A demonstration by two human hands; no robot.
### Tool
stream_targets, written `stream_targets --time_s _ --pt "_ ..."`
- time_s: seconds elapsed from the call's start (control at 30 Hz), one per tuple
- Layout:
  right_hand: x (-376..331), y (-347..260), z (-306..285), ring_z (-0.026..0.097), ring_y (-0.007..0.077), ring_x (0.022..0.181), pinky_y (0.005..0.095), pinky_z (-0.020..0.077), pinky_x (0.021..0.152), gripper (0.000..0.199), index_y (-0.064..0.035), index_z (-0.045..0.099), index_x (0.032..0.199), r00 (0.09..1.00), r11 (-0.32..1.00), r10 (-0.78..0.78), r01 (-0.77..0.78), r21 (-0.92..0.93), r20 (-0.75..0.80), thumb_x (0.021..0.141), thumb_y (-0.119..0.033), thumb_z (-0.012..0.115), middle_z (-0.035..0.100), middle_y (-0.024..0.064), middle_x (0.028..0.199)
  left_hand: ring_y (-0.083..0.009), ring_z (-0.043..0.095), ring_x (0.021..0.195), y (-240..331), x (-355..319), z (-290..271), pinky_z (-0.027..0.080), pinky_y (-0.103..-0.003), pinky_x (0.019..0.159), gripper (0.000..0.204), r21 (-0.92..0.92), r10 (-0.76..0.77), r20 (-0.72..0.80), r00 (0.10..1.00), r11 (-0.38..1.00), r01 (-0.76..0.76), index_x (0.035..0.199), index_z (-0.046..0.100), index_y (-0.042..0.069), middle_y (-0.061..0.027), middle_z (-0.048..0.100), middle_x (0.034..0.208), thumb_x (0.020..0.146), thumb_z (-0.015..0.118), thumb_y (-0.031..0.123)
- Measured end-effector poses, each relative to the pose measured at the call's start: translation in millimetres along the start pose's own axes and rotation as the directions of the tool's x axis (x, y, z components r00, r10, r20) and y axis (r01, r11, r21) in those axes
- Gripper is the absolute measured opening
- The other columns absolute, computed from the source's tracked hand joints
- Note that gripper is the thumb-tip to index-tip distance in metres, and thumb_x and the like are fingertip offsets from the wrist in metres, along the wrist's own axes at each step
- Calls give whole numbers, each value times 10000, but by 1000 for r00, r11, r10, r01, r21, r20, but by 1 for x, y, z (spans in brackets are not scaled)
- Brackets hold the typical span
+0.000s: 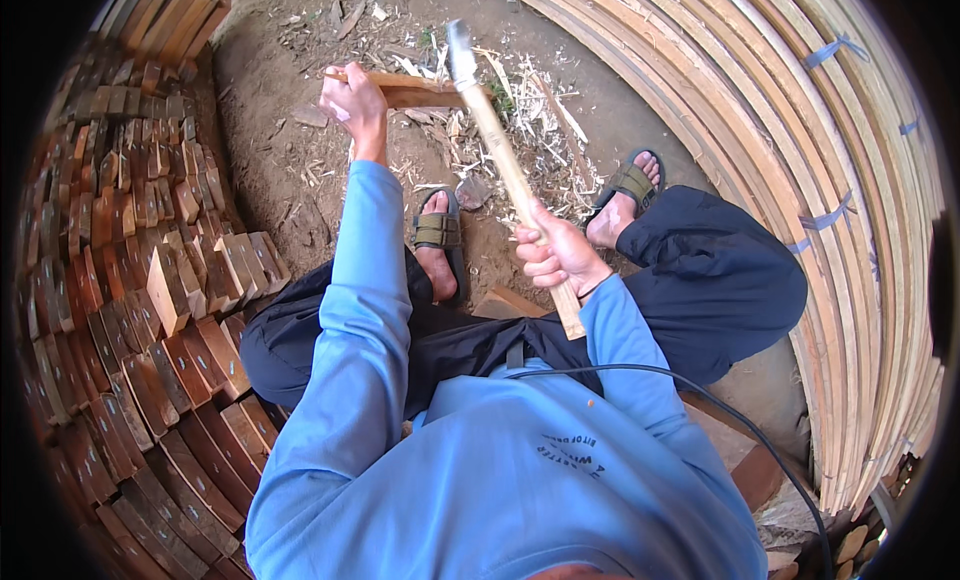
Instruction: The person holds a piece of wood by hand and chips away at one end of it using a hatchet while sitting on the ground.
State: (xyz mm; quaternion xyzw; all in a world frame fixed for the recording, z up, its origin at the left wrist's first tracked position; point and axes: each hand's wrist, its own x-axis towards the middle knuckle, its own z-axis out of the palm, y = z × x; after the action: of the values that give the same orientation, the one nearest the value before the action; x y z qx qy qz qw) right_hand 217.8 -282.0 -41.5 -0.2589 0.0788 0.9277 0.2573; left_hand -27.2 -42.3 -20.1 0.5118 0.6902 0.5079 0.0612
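My left hand (355, 105), arm stretched forward, is closed around one end of a brown wooden piece (418, 92). A bit of wood pokes out on the hand's left side. My right hand (560, 250) grips the lower part of a long pale wooden handle (505, 158), which belongs to a hatchet with a metal head (461, 58). The head is narrow and slightly blurred from here. It is at the right end of the wooden piece, and I cannot tell whether the two touch. Pale wood chips (545, 130) lie scattered on the ground around and below them.
Stacked short wooden blocks (150, 310) rise on my left. Long curved-looking planks (800, 130), tied with blue strips, stand along the right. My sandalled feet (437, 245) are apart on bare dirt. A black cable (740, 415) runs over my lap to the lower right.
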Motion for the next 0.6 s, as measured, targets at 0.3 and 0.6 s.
stream_targets --time_s 0.3,0.6 --pt "0 4 35 575 329 525 472 460 571 653 12 601 699 530 -32 -846 -158 -987 -58 1048 -488 369 572 173 581 -371 598 638 4 -1 3 457 -462 673 284 -26 -12 29 1000 1000 13 702 555 -83 -252 615 678 815 509 173" --pt "18 20 -3 473 186 407 348 379 366 523 -31 547 856 839 858 -199 -100 -504 -506 1030 -510 430 498 48 557 -357 619 672 -3 -7 -2 477 -461 708 268 -13 -73 36 997 997 73 750 580 -88 -252 632 704 822 504 158"
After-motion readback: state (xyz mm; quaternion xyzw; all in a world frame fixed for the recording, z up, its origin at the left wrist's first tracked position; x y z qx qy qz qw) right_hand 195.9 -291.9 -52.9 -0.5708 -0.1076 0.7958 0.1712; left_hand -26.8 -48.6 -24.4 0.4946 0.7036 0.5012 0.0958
